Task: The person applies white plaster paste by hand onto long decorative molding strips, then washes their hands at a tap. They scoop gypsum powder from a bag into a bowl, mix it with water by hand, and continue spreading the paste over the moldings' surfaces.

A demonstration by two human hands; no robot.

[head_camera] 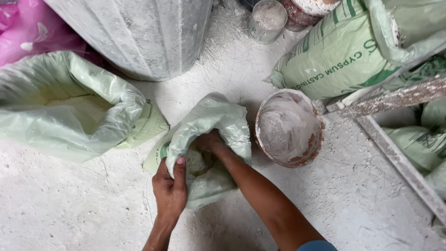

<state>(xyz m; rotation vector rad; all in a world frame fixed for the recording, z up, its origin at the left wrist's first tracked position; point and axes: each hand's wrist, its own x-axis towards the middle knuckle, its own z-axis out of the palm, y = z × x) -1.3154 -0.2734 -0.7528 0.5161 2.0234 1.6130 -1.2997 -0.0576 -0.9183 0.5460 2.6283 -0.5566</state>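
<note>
Head view, looking straight down on a plaster-dusted floor (69, 204): we note a small pale green plastic bag (211, 125) lying open at the centre, just beside a red-rimmed bucket (289, 128) caked white inside. Our left hand (171, 188) grips the near edge of the bag's mouth, thumb over the plastic and fingers curled under it, pinching the rim. Our right hand (209, 142) is thrust down into the bag's opening; its fingers are hidden by the plastic and the pale powder within, so we cannot tell whether they are spread or closed. To the left sits a larger open sack (69, 107) lined with clear green plastic and holding pale powder, apart from the small bag. Behind it a pink bag (28, 28) shows at the top left corner. A large grey drum (139, 32) stands at the top centre, with a small dusty cup (267, 21) near it. Printed green sacks (339, 51) are piled at the upper right, a plaster-crusted wooden frame (399, 153) resting against them.
</note>
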